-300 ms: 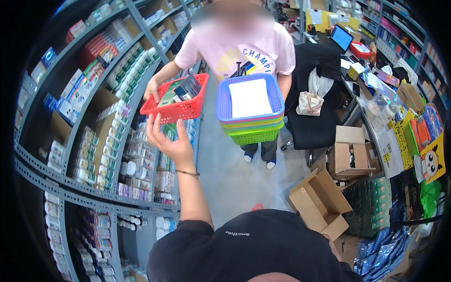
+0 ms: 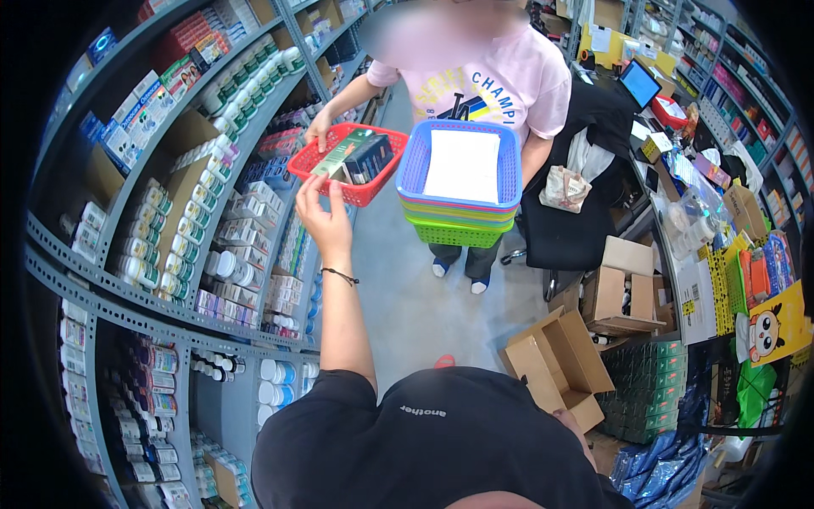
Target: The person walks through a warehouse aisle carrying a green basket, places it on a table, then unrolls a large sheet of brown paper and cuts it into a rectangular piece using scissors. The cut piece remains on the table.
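My left hand (image 2: 322, 216) reaches up to the near left corner of a red plastic basket (image 2: 373, 193). Its fingers curl at the rim, with the thumb against the outer wall. In the basket lie a green box (image 2: 352, 150) and dark boxes (image 2: 375, 163). Facing me, a person in a pink T-shirt (image 2: 487, 81) grips the basket's far left rim with one hand (image 2: 317, 131). Against their other arm rests a stack of coloured baskets (image 2: 458, 231), blue on top, with white paper (image 2: 464, 165) inside. Low at my side, my right hand (image 2: 575, 431) is partly visible, fingers unclear.
Metal shelves (image 2: 288, 93) full of bottles and boxes line the left. Behind the person's stack stand a black chair (image 2: 564, 233) and a cluttered desk (image 2: 666, 212). An opened cardboard box (image 2: 555, 356) and green cartons (image 2: 649, 390) sit low on the right.
My left hand has come up from below the red basket to its rim, and the fingers have drawn closer together. The basket appears farther right, its boxes lying flatter.
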Demonstrator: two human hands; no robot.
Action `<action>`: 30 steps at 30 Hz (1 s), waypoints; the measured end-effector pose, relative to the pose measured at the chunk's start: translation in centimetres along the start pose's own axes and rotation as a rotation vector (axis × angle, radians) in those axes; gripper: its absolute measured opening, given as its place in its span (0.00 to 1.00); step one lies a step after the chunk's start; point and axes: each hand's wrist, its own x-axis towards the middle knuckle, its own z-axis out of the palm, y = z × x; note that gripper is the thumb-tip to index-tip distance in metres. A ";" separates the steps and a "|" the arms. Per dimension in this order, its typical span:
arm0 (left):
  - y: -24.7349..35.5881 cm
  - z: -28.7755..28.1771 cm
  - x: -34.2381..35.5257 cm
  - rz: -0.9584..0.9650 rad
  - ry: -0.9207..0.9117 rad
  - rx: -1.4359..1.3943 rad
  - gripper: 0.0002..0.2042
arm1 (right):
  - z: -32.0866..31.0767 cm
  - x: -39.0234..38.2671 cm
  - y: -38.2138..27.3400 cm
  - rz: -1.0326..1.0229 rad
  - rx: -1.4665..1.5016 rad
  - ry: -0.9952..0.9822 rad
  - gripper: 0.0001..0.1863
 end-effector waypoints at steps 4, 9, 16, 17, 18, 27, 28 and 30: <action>-2.6 1.6 -2.0 -0.243 0.170 0.008 0.33 | 0.1 -0.5 0.5 0.035 0.163 -0.038 0.25; -7.6 3.2 -2.7 -0.979 0.071 -0.823 0.54 | -0.2 -0.8 1.5 0.049 0.110 -0.074 0.25; -15.3 2.8 -11.1 -1.526 -0.596 -0.860 0.47 | 0.4 -0.4 1.6 0.053 0.066 -0.071 0.25; -14.9 3.0 -12.2 -1.479 -0.620 -0.884 0.47 | 0.5 -0.2 1.5 0.051 0.066 -0.071 0.25; -13.8 3.6 -13.9 -1.483 -0.602 -0.832 0.46 | 0.7 -0.1 1.5 0.049 0.065 -0.069 0.25; -3.1 8.9 -18.7 -1.429 -0.414 -0.898 0.40 | 1.4 1.3 2.9 0.054 0.174 -0.049 0.26; -2.7 9.0 -18.6 -1.398 -0.375 -0.878 0.39 | 1.5 1.3 2.8 0.043 0.134 -0.052 0.26; -2.2 8.5 -18.2 -1.506 -0.373 -0.930 0.38 | 1.6 1.1 2.6 0.044 0.106 -0.050 0.26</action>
